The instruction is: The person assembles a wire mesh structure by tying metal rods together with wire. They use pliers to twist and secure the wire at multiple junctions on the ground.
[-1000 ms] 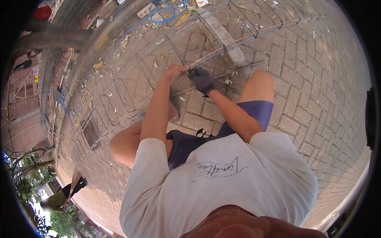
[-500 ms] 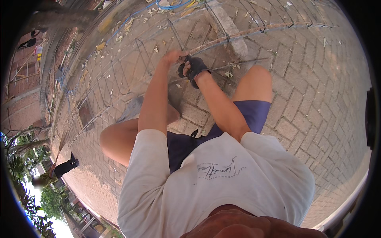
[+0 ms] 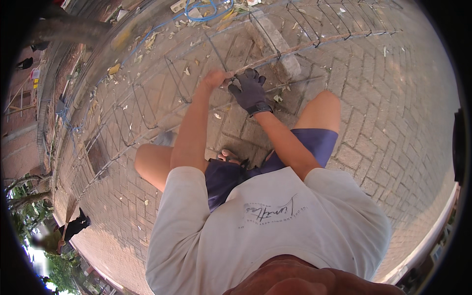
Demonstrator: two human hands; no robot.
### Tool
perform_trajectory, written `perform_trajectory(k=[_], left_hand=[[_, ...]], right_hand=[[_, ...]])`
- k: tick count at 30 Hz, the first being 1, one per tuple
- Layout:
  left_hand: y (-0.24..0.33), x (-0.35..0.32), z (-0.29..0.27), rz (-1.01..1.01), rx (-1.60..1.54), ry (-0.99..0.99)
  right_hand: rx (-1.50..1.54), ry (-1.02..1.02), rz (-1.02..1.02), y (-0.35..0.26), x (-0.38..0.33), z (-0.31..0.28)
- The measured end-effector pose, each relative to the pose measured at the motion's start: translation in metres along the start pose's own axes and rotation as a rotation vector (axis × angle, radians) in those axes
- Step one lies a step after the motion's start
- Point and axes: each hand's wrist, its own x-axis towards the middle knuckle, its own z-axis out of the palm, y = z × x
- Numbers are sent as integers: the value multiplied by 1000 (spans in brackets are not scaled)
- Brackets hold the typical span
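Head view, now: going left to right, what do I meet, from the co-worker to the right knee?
Co-worker's dark trousers → yellowish scrap → left knee → bare left hand → gloved right hand → right knee.

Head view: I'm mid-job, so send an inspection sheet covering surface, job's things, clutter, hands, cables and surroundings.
Surface: paving of interlocking blocks.
Job's things: metal frame of long bars and crosswise loops, passing over a concrete block.
Clutter: leaves scattered around.
Hands: left hand, bare, at a bar; right hand, gloved, beside it; exact grip unclear.
Cables: blue line, coiled near the top edge; cable or hose, cannot tell.
Surroundings: person with a broom, lower left; foliage behind.
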Motion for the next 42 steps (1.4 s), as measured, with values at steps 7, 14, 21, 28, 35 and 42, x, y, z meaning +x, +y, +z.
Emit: perform_trajectory(k=[7, 14, 21, 28, 35, 42], left_hand=[[4, -7, 3, -3, -97, 28], [-8, 3, 2, 134, -15, 67], [-1, -42, 6, 451, 557, 194], [1, -55, 37, 453, 615, 457], [-13, -53, 39, 721, 532, 666], [-16, -45, 39, 737, 496, 594]], right_hand=[[411, -91, 304, -22, 12, 19], [825, -311, 857, -6, 9, 8], [-798, -410, 608, 52, -73, -2], [-843, -558, 322, 107, -117, 32], [-456, -810, 455, 71, -113, 36], [886, -691, 1304, 44, -99, -36]])
